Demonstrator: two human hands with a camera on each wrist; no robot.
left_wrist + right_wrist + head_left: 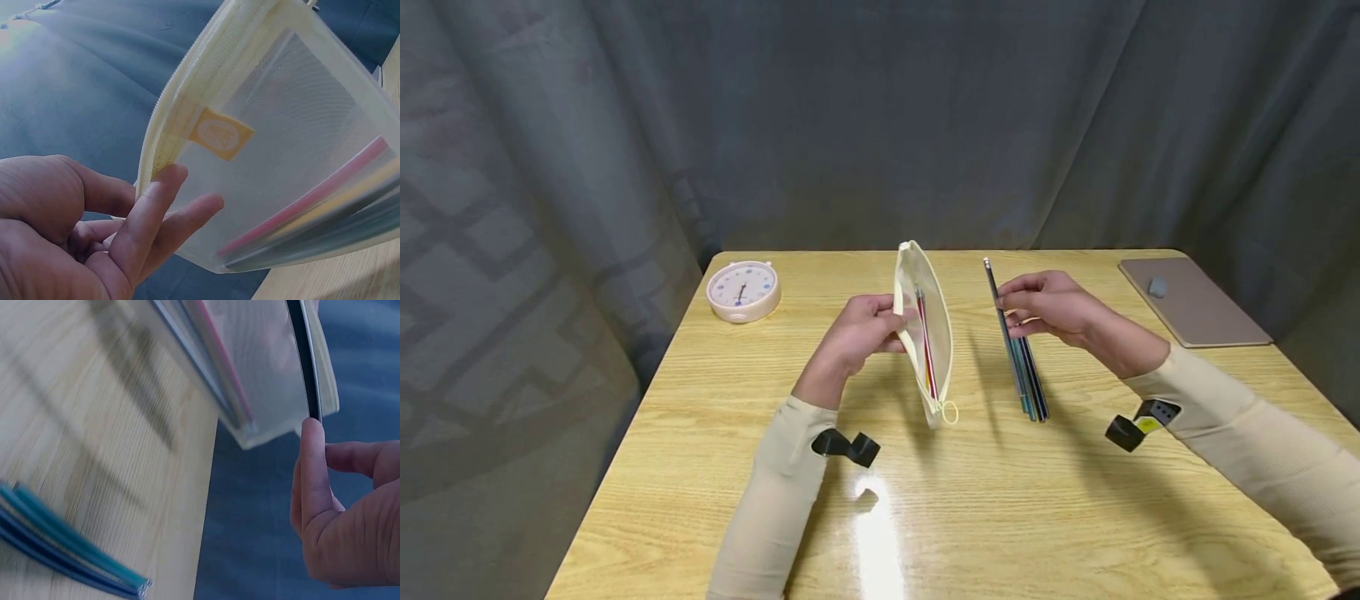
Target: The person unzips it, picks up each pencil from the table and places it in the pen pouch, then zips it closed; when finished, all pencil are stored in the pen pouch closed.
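Note:
My left hand (867, 329) grips the rim of a cream mesh zipper pouch (947, 333), thumb on one side and fingers on the other. The pouch stands on edge in the air with its mouth spread apart. Inside lie several pencils, among them a red one (312, 195) and a yellow one (340, 201). To the right of the pouch, my right hand (1051, 307) pinches a dark pencil (992, 282) between thumb and fingertips, raised off the table. Below that hand, several teal and dark blue pencils (75, 544) lie side by side on the wood.
A round white clock (743, 292) sits at the table's back left. At the back right lies a grey-brown notebook or board (1210, 304) with a small grey-blue lump (1157, 287) on it. Dark curtains (880, 125) hang behind the wooden table (700, 467).

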